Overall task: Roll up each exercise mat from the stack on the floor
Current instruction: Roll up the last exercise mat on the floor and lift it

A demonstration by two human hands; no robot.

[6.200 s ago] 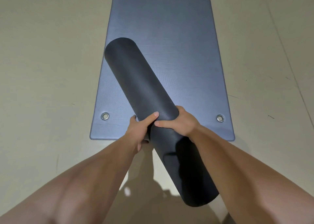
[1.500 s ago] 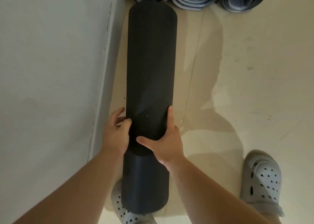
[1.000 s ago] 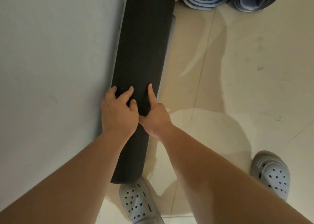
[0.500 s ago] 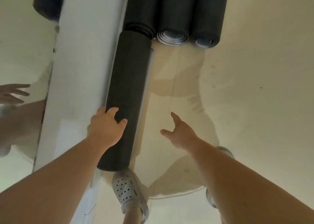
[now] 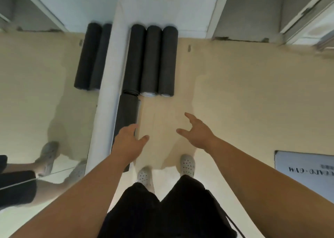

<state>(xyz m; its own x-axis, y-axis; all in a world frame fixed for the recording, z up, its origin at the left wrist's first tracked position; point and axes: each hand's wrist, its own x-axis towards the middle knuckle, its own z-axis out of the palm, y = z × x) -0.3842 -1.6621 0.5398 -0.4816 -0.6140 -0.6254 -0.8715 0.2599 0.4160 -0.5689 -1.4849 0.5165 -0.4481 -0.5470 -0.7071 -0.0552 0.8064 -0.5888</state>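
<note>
Dark rolled foam exercise mat (image 5: 128, 113) parked along white wall (image 5: 106, 96); left hand (image 5: 129, 143), right hand (image 5: 196, 133) spread, grip empty. Next, likely: fetch another mat.

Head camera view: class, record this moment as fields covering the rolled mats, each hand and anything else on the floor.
Far rolls: three rolled mats side by side
Near roll: one, lying along the wall
Left hand: open, at the near roll; contact unclear
Right hand: open, empty, over bare floor
Also: flat lettered sheet, right edge
</note>
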